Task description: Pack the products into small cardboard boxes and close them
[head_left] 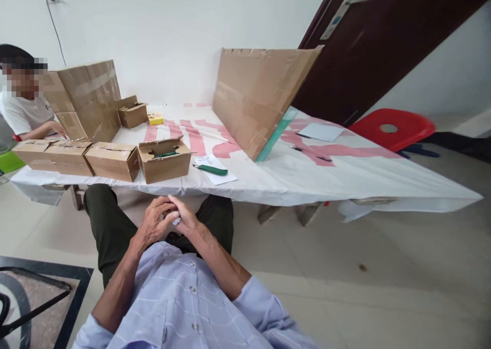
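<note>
My left hand (156, 220) and my right hand (185, 217) rest together over my lap, in front of the table edge. Their fingers are closed and overlap each other. A small whitish bit (176, 220) shows between them; its kind is too small to tell, and the inner fingers are hidden. On the table just beyond lies a green utility knife (210, 169) across a white sheet of paper (224, 178) with drawn marks. To its left stands an open cardboard box (166, 169) with something green inside.
Closed small boxes (111, 161) line the table's front left, before stacked cartons (92, 96). A person (28, 115) sits at far left. Behind are a small open box (132, 115) and yellow pack (155, 118). A large cardboard panel (261, 93) leans mid-table; a red stool (406, 126) stands right.
</note>
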`<state>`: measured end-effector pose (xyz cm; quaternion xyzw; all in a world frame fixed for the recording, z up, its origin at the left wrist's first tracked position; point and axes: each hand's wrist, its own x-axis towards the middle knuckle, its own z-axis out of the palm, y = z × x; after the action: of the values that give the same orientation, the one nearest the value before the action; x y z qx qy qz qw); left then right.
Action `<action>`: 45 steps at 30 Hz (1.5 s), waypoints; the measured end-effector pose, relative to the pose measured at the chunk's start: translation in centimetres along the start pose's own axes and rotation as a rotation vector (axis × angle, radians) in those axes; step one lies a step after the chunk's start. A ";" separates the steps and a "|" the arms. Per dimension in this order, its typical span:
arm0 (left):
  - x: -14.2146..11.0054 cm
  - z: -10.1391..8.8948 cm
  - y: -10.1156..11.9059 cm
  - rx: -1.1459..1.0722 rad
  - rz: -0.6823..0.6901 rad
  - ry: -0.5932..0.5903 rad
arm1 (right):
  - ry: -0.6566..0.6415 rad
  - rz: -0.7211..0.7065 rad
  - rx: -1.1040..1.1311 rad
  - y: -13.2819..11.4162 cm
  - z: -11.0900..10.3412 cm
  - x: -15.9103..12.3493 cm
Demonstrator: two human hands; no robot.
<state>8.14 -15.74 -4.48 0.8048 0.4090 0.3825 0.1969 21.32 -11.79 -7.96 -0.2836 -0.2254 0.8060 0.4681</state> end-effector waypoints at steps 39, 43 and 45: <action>3.5 0.4 -3.4 0.340 0.059 0.145 | 0.382 -0.680 -0.808 -13.2 -4.8 4.0; 4.1 -0.9 -5.5 0.369 0.045 0.196 | 0.608 -0.713 -0.880 -21.7 -9.4 5.9; 5.2 -2.3 -6.5 0.401 0.029 0.249 | 0.702 -0.694 -0.919 -24.6 -11.6 6.6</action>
<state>4.94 -7.72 -4.76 0.7800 0.4865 0.3929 -0.0244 41.80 6.47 -2.66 -0.6103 -0.4577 0.2912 0.5772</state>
